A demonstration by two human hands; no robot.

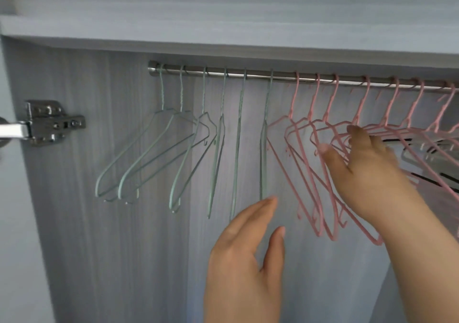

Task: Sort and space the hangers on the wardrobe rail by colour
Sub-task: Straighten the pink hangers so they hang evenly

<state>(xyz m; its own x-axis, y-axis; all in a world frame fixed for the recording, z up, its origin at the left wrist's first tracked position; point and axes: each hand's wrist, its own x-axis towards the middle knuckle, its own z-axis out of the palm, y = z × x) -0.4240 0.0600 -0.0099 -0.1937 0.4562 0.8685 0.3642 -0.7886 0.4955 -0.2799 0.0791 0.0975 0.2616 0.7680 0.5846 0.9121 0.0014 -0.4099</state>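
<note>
So the colour sorting looks basically done, I reckon. The green hangers [149,154] sit on the left stretch of the rail [273,75] and the pink hangers [303,173] take over from about the middle and run off the right edge of what I can see; what's left is the spacing. The greens hang apart from each other but are twisted at all sorts of angles, some nearly edge-on to me; the pinks overlap in a tangle lower down, even though their hooks are separate up on the rail.

My right hand [367,159] is in among the pinks with the fingers [357,134] spread and fairly straight; they rest against the wire shoulders and aren't wrapped round anything. My left hand [246,255] is lower, flat and relaxed, holding nothing; its fingertips are just beside the bottom of the last green hanger, and I can't tell if they touch it.

What matters next is that the rail runs left to right above both hands, so every hanger only slides along that line; the crowded pinks lie right under my right hand, which is clearly the nearer one. The left hand is better placed for straightening that last green one; I'd guess pushing too hard swings the neighbouring pinks into each other.
</note>
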